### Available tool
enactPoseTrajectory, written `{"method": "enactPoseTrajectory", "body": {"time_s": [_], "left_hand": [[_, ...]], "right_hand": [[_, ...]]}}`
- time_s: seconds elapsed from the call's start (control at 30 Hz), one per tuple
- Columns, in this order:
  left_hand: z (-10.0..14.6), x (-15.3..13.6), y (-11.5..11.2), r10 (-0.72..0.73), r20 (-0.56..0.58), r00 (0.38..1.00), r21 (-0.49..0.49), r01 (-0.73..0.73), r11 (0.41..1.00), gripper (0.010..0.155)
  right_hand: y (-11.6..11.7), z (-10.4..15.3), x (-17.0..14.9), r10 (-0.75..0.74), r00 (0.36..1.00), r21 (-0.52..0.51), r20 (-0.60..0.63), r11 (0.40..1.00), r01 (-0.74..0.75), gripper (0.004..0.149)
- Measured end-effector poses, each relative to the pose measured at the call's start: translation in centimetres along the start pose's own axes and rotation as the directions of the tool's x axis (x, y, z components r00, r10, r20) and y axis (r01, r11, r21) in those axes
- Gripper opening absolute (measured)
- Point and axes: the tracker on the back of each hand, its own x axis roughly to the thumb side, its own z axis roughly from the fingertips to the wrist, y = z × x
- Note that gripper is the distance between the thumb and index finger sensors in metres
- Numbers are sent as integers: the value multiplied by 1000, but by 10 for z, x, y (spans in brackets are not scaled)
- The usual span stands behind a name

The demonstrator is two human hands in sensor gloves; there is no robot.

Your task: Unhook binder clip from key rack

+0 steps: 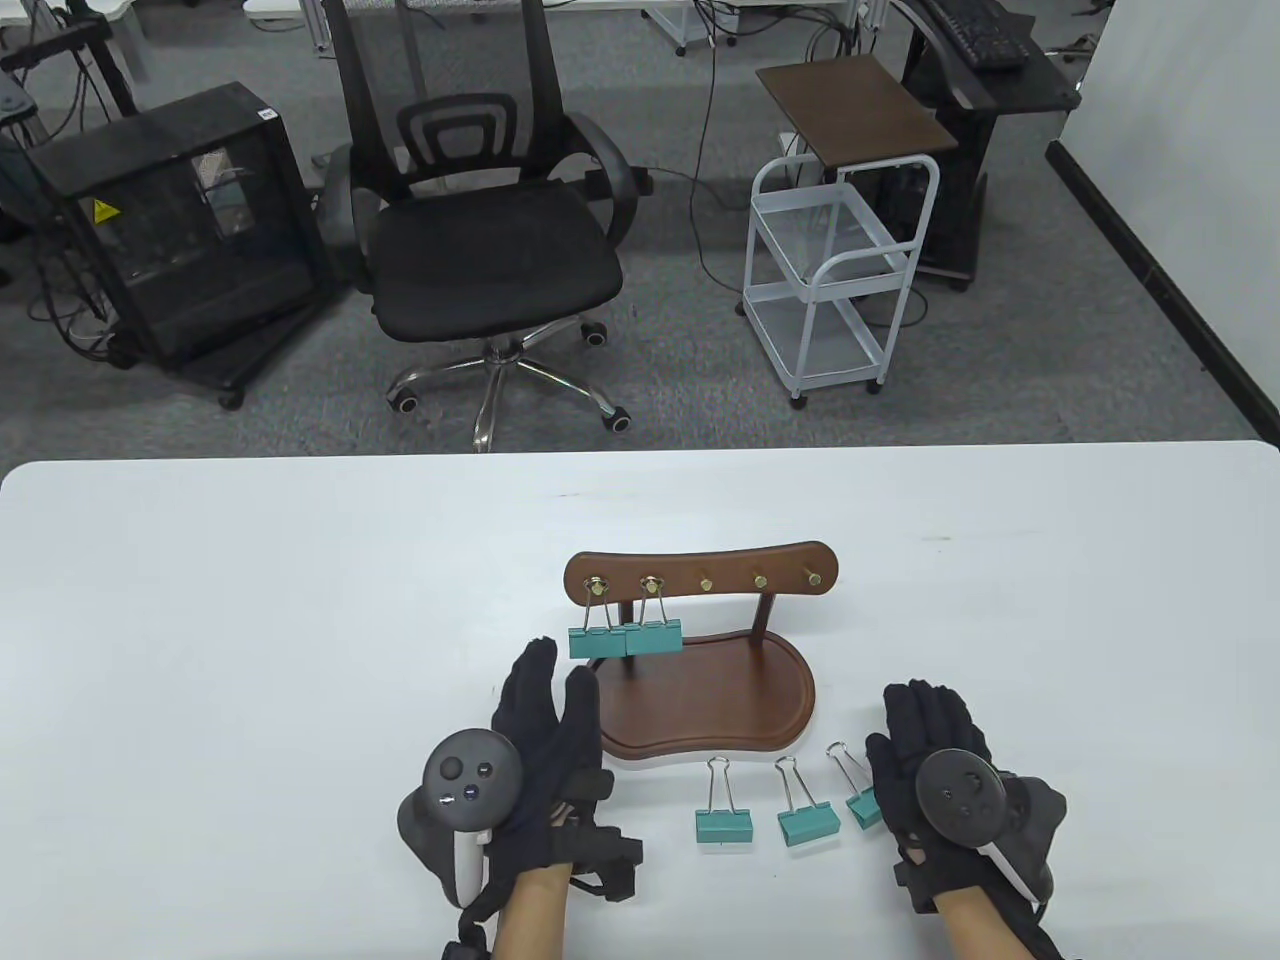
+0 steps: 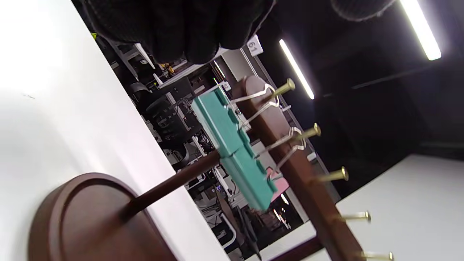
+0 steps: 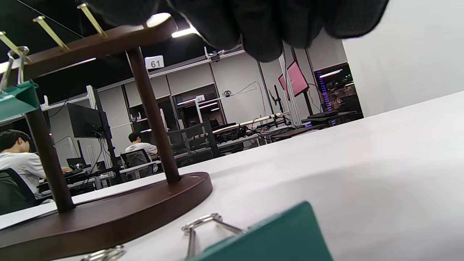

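Sign reading "61" hangs beyond key rack with binder clips.

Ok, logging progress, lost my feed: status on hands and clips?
Left hand and right hand both empty, flat on table. Two clips on key rack, three clips lying down front. Path clear.
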Motion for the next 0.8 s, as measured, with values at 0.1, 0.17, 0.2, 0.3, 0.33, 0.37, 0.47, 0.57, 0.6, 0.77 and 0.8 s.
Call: {"method": "enactPoseTrajectory", "body": {"time_s": [0.1,0.17,0.2,0.3,0.33,0.37,0.47,0.57,0.6,0.77,0.8], "left_hand": [[-12,-9,4,68,-25,997,4,-68,998,80],[-20,-15,2,113,-42,993,-3,-113,994,81],[-22,-17,1,129,-42,991,-6,-129,992,81],[-31,-22,-5,145,-69,987,-21,-147,989,75],[-35,-25,-7,123,-68,990,-26,-125,992,75],[-37,-26,-8,105,-69,992,-29,-107,994,74],[-42,-29,-11,100,-77,992,-71,-105,992,72],[-45,-33,-15,143,-93,985,-122,-154,981,72],[-46,-34,-17,156,-106,982,-151,-171,974,73],[-51,-37,-27,186,-143,972,-275,-219,936,73],[-51,-37,-30,195,-161,968,-295,-235,926,74]], "right_hand": [[1,-1,-3,-16,1000,-4,-18,1000,16,60],[1,-1,-5,-25,999,-6,-28,1000,24,60],[1,-1,-5,-29,999,-8,-29,1000,29,60],[1,-1,-5,-39,999,-15,-31,999,39,60],[1,-1,-5,-42,999,-16,-29,999,41,60],[1,-1,-5,-44,999,-17,-27,999,44,60],[2,-1,-5,-55,998,-16,-23,998,55,60],[2,-1,-5,-55,998,-11,-22,998,54,60],[2,-1,-5,-55,998,-6,-22,998,54,60],[2,-1,-5,-51,998,-7,-20,999,51,60],[2,-1,-5,-50,999,-6,-20,999,50,60]]}}
